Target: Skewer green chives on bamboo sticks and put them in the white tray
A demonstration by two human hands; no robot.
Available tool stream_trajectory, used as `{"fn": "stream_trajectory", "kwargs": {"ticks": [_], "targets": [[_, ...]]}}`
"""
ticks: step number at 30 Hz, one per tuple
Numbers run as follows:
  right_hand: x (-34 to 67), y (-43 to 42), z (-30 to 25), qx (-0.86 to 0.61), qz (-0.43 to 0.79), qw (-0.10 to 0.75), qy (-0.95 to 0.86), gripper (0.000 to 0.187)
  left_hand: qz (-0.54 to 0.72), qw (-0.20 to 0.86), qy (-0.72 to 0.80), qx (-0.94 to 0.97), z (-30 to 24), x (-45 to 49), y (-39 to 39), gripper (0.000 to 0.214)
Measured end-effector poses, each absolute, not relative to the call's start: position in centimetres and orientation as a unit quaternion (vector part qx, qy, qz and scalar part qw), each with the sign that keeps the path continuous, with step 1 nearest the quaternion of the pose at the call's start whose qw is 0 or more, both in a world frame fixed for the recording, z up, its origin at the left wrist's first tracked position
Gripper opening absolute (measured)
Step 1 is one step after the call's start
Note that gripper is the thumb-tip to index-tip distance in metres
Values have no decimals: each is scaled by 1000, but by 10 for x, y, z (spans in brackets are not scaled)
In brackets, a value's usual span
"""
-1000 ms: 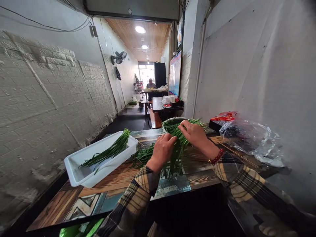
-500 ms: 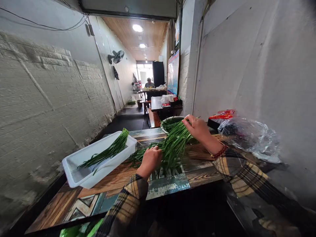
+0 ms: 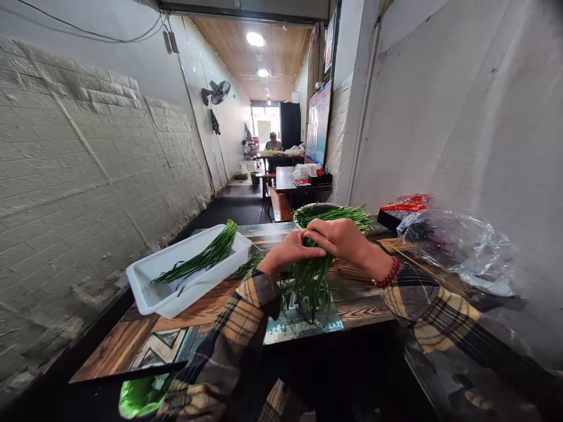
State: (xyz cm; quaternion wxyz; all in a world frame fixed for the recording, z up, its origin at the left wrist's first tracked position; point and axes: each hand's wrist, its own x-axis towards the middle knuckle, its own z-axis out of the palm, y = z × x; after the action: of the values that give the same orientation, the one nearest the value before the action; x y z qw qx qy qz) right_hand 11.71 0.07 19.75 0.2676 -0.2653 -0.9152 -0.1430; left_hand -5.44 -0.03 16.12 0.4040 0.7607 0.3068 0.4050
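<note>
A bunch of chives (image 3: pixel 313 281) hangs from my two hands, its leaves drooping toward the tabletop. My left hand (image 3: pixel 292 249) is closed at the top of the bunch, its thumb pointing right. Close against it, my right hand (image 3: pixel 343 241) grips the same bunch, a red bead bracelet on the wrist. Part of the bunch is hidden by the fingers. Behind them, more chives (image 3: pixel 354 217) lie across a round bowl (image 3: pixel 301 223). To the left, a white plastic tray (image 3: pixel 147 300) holds another bunch of chives (image 3: pixel 206 255).
Thin wooden skewers (image 3: pixel 433 274) lie on the patterned table (image 3: pixel 303 329). Clear plastic wrap (image 3: pixel 466 243) and a red packet (image 3: pixel 407 203) are at the right. A green bag (image 3: pixel 134 398) hangs below the front edge. A person (image 3: pixel 273 141) sits at a far table.
My left hand has risen from the tabletop to meet my right hand at the top of the bunch. The leaves now hang downward. The camera view has shifted slightly.
</note>
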Motion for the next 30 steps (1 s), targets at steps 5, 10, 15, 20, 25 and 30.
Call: {"fn": "stream_trajectory", "kwargs": {"ticks": [5, 10, 15, 20, 25, 30], "targets": [[132, 11, 197, -282, -141, 304, -899, 33, 350, 517, 364, 691, 120, -60, 7, 35], [163, 25, 212, -323, -132, 387, -853, 32, 338, 445, 445, 700, 72, -97, 10, 29], [185, 32, 225, -367, -166, 384, -831, 34, 394, 330, 504, 695, 74, -127, 10, 57], [168, 26, 219, -391, -185, 323, -842, 33, 485, 229, 450, 714, 125, -84, -2, 65], [143, 19, 213, -386, -157, 296, -859, 31, 512, 100, 395, 757, 140, -13, -9, 103], [149, 21, 218, -381, -95, 358, -847, 29, 522, 89, 469, 707, 118, 3, -6, 113]]}}
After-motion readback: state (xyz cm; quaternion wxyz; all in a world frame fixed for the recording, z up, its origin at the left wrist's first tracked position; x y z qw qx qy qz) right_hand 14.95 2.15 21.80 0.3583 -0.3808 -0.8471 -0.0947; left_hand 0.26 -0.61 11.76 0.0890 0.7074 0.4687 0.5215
